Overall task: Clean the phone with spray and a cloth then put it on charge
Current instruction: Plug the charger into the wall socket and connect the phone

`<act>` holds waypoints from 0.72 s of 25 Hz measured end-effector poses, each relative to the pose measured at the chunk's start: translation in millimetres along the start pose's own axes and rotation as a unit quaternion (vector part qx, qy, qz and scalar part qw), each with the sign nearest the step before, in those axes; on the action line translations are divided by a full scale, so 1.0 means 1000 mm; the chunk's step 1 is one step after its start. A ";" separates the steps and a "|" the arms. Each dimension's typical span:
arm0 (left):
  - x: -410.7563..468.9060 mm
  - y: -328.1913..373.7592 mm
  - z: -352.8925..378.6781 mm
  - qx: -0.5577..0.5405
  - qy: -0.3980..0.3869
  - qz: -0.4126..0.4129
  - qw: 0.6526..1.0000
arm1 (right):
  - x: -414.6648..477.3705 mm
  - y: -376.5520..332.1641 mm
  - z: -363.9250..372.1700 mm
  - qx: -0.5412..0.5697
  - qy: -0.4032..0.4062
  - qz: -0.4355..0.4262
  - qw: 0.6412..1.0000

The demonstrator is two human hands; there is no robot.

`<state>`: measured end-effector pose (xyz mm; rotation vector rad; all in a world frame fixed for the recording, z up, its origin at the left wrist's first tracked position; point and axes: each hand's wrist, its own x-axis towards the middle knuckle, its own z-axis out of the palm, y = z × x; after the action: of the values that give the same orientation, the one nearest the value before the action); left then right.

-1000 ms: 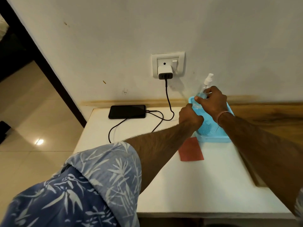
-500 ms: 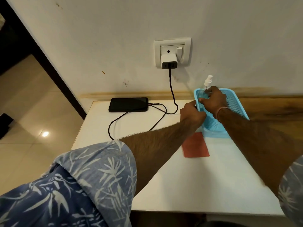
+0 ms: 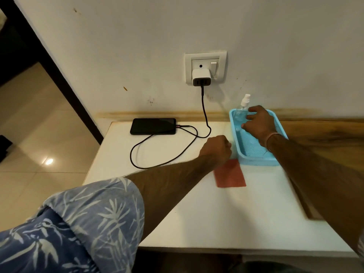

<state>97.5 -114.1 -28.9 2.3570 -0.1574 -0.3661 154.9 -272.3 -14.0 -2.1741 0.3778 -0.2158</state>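
One right-hand grip (image 3: 259, 124) around spray bottle (image 3: 240, 113)

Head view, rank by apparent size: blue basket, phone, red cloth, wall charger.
1. blue basket
2-3. phone and red cloth: about equal, and the cloth is partly hidden by the left hand
4. wall charger
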 end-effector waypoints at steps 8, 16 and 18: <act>-0.029 -0.024 0.003 0.142 -0.060 -0.012 0.988 | -0.076 0.001 -0.030 -0.035 0.047 -0.179 0.982; -0.038 -0.003 -0.036 -0.188 0.008 -0.106 0.976 | -0.148 0.020 -0.036 -0.271 -0.113 -0.450 0.843; -0.036 0.014 -0.042 -0.247 -0.008 -0.126 0.961 | -0.146 0.019 -0.035 -0.302 -0.076 -0.444 0.840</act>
<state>75.8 -88.5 17.3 1.8793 0.2084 -0.4849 4.0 -259.0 -11.3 -2.8269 -0.8033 -0.4733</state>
